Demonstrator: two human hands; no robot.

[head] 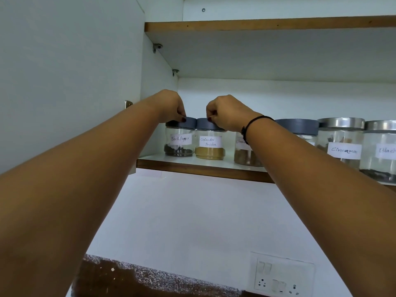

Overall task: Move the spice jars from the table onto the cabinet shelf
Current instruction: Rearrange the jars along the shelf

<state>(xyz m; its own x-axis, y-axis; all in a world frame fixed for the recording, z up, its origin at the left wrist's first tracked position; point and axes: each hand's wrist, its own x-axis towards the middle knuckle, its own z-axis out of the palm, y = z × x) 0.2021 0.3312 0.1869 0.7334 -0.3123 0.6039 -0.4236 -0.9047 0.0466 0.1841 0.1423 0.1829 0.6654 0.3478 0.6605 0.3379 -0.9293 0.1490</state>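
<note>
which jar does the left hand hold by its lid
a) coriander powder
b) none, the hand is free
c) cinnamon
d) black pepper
d: the left hand pinches the Black Pepper jar by its grey lid, leftmost on the shelf; the right hand pinches the lid of the Coriander Powder jar beside it.

The small clear grey-lidded jar of dark peppercorns point(179, 139) is displaying "Black Pepper". The matching jar of tan powder point(210, 144) is displaying "Coriander Powder". The larger clear steel-lidded jar point(342, 150) is displaying "Cinnamo", ending unclear.
</note>
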